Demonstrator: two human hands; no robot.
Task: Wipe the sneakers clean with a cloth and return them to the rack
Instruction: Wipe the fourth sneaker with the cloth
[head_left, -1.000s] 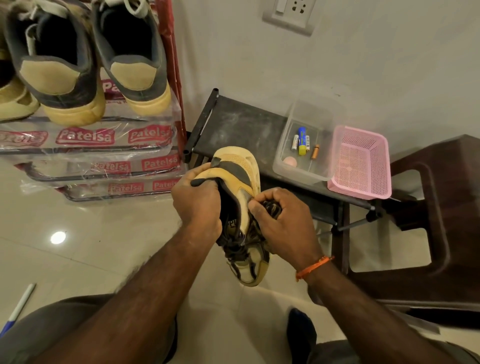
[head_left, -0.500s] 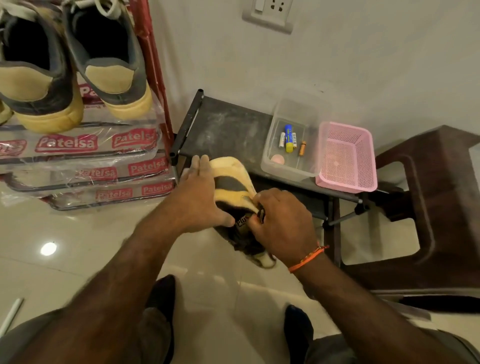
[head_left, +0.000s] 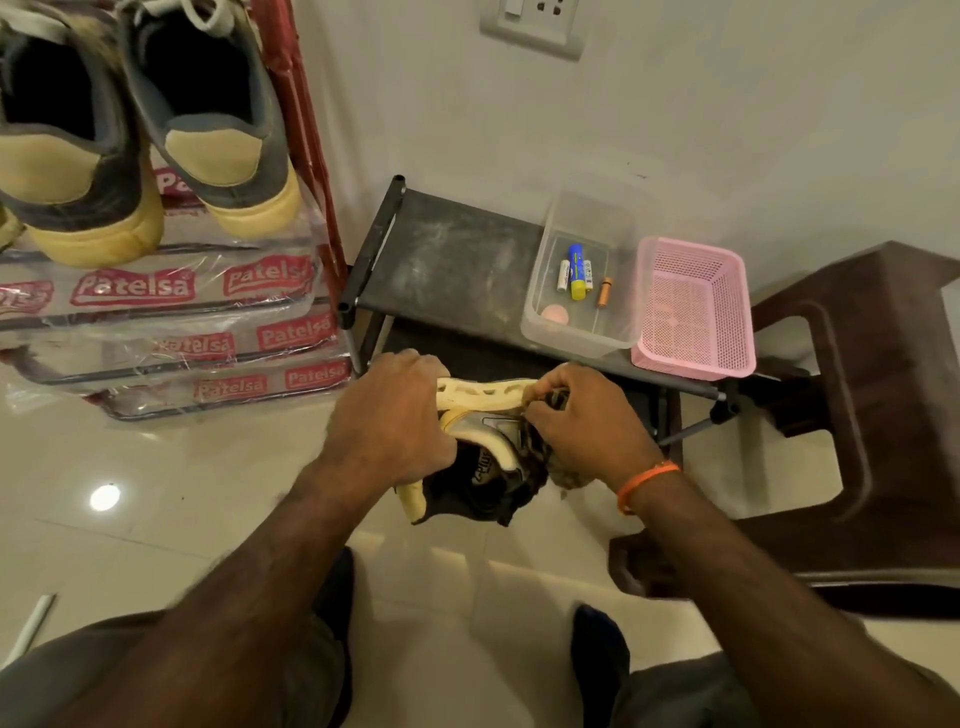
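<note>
Centrally, left hand (head_left: 387, 415) grips one sneaker (head_left: 483, 457); right hand (head_left: 587, 421) fingers pinch one cloth (head_left: 566, 475) against it. Two sneakers (head_left: 140, 140) sit on the rack (head_left: 306, 130).

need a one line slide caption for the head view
Left hand holds a yellow sneaker while the right hand rubs it with a cloth.
</note>
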